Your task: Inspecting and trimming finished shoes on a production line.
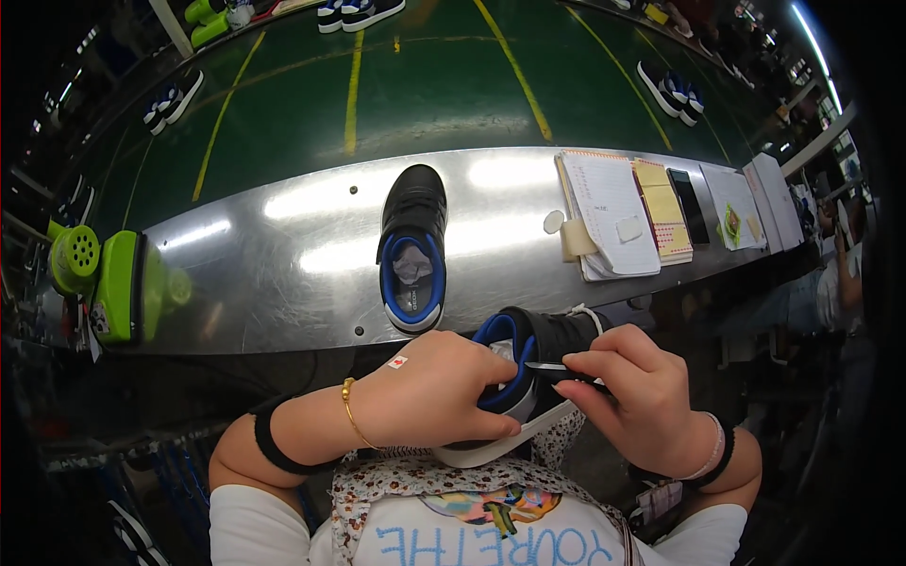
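Note:
Close to my body, a black sneaker (557, 345) with blue lining and a white sole is tilted in front of my apron. My left hand (429, 389) grips it at the collar, thumb on the outside and fingers reaching into the opening. Between the thumb and fingers of my right hand (637, 385) is a slim tool with a pointed silver tip (545, 365); its exact kind cannot be made out. The tip lies at the blue collar edge. A matching sneaker (413, 250) stands on the metal table, toe pointing away, with crumpled paper inside.
A metal ledge (311, 212) borders a green belt (434, 85) with yellow lines, where several shoes (670, 92) sit. Notebooks (613, 217), a dark phone (688, 206) and papers lie on the right. A lime-green device (118, 288) stands on the left.

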The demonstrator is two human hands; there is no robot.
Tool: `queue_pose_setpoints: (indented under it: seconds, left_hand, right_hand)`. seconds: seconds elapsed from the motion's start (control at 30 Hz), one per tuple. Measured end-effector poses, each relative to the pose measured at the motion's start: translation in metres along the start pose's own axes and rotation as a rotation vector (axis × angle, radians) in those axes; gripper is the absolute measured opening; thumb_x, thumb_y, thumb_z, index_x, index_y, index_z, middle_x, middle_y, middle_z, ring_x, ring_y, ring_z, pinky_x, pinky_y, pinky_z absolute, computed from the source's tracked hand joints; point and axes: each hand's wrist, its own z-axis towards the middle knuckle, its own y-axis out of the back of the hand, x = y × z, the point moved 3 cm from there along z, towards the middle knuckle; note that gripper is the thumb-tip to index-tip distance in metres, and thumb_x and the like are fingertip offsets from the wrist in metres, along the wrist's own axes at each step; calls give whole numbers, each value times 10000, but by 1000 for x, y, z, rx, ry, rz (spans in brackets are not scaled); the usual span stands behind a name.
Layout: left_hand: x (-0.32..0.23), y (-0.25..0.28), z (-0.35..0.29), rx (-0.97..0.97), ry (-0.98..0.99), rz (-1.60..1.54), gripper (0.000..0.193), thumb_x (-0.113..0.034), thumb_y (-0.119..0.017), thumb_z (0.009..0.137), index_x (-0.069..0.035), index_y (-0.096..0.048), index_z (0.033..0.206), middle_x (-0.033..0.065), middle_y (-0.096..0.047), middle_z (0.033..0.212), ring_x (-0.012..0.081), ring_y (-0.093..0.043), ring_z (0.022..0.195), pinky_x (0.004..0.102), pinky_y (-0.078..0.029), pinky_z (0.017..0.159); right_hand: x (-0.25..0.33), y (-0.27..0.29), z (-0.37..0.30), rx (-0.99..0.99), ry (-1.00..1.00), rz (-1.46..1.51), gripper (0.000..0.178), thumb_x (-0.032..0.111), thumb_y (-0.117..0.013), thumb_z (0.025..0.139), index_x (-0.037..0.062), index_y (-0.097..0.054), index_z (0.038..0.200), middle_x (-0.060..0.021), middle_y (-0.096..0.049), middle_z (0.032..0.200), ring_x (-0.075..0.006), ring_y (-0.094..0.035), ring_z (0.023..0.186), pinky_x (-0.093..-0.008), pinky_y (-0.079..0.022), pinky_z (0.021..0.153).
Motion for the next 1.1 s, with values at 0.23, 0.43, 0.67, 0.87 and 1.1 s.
queue_pose_setpoints:
  seconds: [0.23, 0.43, 0.67, 0.87, 1.1]
  left_hand:
    - [10, -2, -4, -107, -9, -107, 383, -347, -755, 690, 2, -630, 790, 142, -574, 637, 285, -574, 579, 347, -420, 535]
    - [12, 1, -3, -99, 14, -98, 365, -338, -750, 693, -9, -635, 803, 136, -580, 645, 274, -576, 579, 342, -423, 539]
    - [12, -8, 8, -169, 8, 39, 319, -332, -704, 735, -34, -619, 815, 115, -574, 643, 266, -591, 607, 355, -443, 605]
    - [23, -29, 33, -717, 107, 555, 346, -261, -664, 773, -21, -578, 1007, 58, -593, 759, 210, -613, 741, 435, -377, 862]
    - [48, -47, 48, -628, 217, 686, 407, -139, -602, 770, -10, -499, 1142, 52, -579, 787, 188, -614, 803, 411, -416, 803]
  right_hand:
    - [-28, -12, -1, -38, -166, 338, 154, 99, -714, 753, 6, -638, 848, -80, -565, 768, -160, -587, 622, -254, -468, 539]
    - [-26, -16, 7, -7, -228, 495, 256, 85, -704, 765, 12, -618, 994, -58, -509, 808, -136, -542, 682, -251, -463, 575]
    - [-20, -28, 15, 11, 58, 320, 239, 80, -759, 688, 44, -622, 880, -46, -475, 746, -157, -481, 577, -257, -394, 510]
    - [-100, -24, 10, -440, -531, 576, 200, 190, -538, 933, -1, -524, 874, -2, -500, 808, -57, -416, 729, -215, -353, 646]
    - [-220, -27, 13, -768, -647, 662, 264, 235, -483, 953, 8, -506, 1084, -22, -520, 945, -67, -470, 786, -214, -399, 717]
